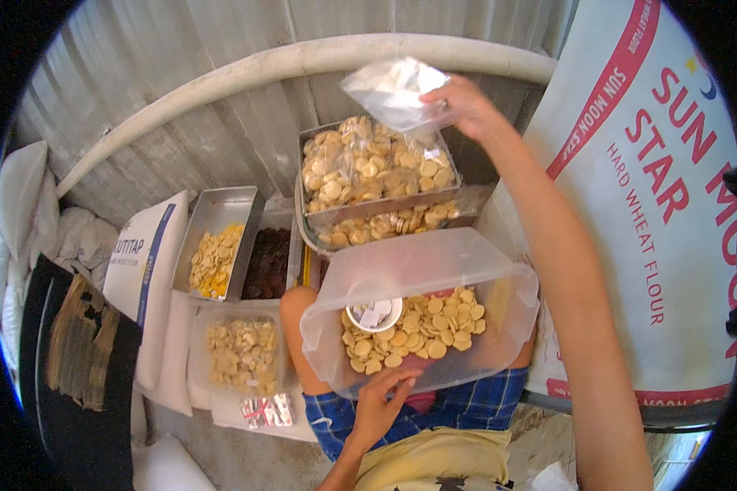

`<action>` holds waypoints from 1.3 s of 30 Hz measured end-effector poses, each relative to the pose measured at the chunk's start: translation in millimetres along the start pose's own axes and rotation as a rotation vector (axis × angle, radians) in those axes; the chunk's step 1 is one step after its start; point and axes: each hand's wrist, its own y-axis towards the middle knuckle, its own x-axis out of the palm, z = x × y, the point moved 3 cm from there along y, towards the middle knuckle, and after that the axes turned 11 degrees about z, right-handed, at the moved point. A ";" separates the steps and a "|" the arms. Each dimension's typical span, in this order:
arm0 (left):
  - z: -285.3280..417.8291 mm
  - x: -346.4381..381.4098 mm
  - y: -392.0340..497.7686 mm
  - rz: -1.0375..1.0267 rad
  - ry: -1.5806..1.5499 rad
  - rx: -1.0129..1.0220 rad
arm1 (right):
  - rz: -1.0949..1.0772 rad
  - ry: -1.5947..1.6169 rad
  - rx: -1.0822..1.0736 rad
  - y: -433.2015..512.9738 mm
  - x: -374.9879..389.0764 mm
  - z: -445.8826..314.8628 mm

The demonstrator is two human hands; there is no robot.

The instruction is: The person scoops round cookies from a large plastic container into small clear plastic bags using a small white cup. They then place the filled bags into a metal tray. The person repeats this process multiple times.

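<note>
My right hand [467, 107] is raised at the upper right and grips a clear plastic bag [396, 92]; a bright glare hides its details. Below it, a metal tray [381, 205] is heaped with bagged round cookies [368, 159]. A translucent plastic bin [399, 264] rests tilted on my lap. Loose flat round cookies [433, 325] lie inside, beside a round white tub [399, 316] of small paper slips [374, 314]. My left hand [381, 399] is at the bin's near rim, its thumb and forefinger apart with nothing seen between them.
Left of the bin stand a metal pan [227, 199] of yellowish pieces, a container of dark stuff [269, 261] and a plastic tub [199, 350] of cookies. Flour sacks [589, 258] rise at right and left [144, 245]. A pale pipe [270, 64] crosses the corrugated wall [215, 37].
</note>
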 end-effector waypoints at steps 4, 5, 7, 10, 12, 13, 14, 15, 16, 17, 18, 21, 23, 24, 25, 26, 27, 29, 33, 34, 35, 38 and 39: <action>3.8 0.3 10.0 -0.017 0.020 0.067 | 0.116 -0.058 0.202 56.8 -9.1 85.6; 8.2 -5.2 9.4 0.003 0.012 0.080 | 0.136 -0.141 0.260 54.8 -2.5 97.7; 9.9 -11.0 12.3 0.025 0.032 0.102 | 0.280 -0.654 0.069 64.9 -15.3 106.4; 0.0 -18.5 17.6 0.070 0.050 0.132 | 0.207 -0.783 -0.054 69.4 -23.0 104.1; -5.5 -23.8 19.2 0.113 0.085 0.097 | 0.036 -0.617 -0.048 69.7 -15.0 93.4; -6.2 -25.8 19.3 0.123 0.103 0.089 | -0.045 -0.535 -0.004 65.2 -15.4 78.3; -6.3 -27.3 18.9 0.129 0.101 0.095 | -0.068 -0.416 -0.077 50.6 -11.2 52.0; -5.5 -27.9 21.4 0.140 0.098 0.112 | -0.099 -0.294 -0.153 37.5 -7.8 23.2; -4.6 -26.4 22.9 0.152 0.095 0.128 | -0.137 -0.174 -0.212 19.8 -5.7 -1.2; -4.5 -25.3 24.3 0.170 0.116 0.106 | -0.093 -0.075 -0.244 -10.2 1.6 -24.2; -5.4 -23.9 29.2 0.190 0.134 0.092 | -0.109 0.007 -0.349 -61.3 4.6 -53.2; -6.7 -14.3 50.3 0.232 0.386 0.238 | 0.188 -0.083 -0.441 -190.1 -11.2 -79.9; -10.3 -13.1 60.5 0.230 0.525 0.305 | 0.251 -0.139 -0.228 -266.2 -19.0 -60.5; -12.9 -13.7 64.9 0.216 0.539 0.301 | 0.149 -0.260 -0.207 -282.8 -20.3 -40.6; -14.1 -14.9 65.6 0.206 0.552 0.292 | 0.036 -0.377 -0.198 -299.4 -19.9 -20.2; -12.4 -13.7 66.0 0.213 0.547 0.306 | -0.105 -0.624 -0.242 -306.4 -18.5 -3.3; -10.6 -13.4 65.8 0.219 0.545 0.323 | -0.176 -0.788 -0.235 -308.7 -24.9 23.1; -2.9 -12.3 64.4 0.216 0.524 0.326 | -0.231 -1.050 -0.191 -308.4 -47.4 89.7; 7.4 -4.7 47.7 0.180 0.403 0.305 | -0.211 -1.401 -0.092 -289.3 -70.1 179.4; 7.7 -4.4 43.2 0.179 0.362 0.314 | -0.179 -1.410 -0.119 -287.8 -67.1 187.5; 12.4 -5.5 36.4 0.159 0.332 0.324 | -0.146 -1.420 -0.146 -287.5 -63.4 194.5; 57.0 -26.9 20.0 0.209 0.234 0.427 | -0.199 -1.205 -0.057 -283.7 -46.8 207.9; 75.6 -36.4 22.7 0.230 0.274 0.543 | -0.237 -1.095 0.010 -288.3 -44.0 212.7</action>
